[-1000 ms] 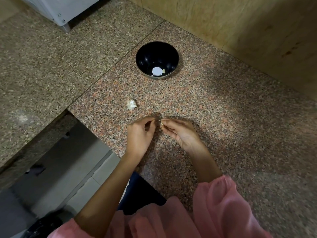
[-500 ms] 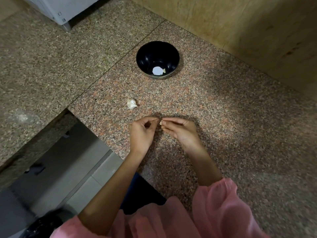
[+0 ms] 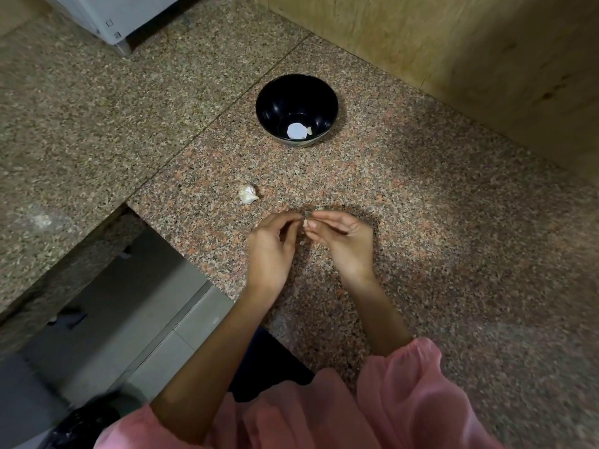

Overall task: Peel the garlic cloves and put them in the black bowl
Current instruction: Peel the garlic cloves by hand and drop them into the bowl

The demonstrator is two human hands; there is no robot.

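Just the one view, the head camera: it sits high and looks forward and steeply down on the granite surface (image 3: 421, 202). It is close enough that the left hand (image 3: 270, 251) and right hand (image 3: 343, 244) meet on a garlic clove (image 3: 305, 223) right at mid-frame. It faces the wall (image 3: 453, 43), black bowl (image 3: 291, 98) above centre, floor (image 3: 113, 319) dropping away lower left, and the smeared, bent edges are probably the wide lens.

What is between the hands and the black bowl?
Only bare counter up to the black bowl, in the head view; the garlic piece lies off to the left.
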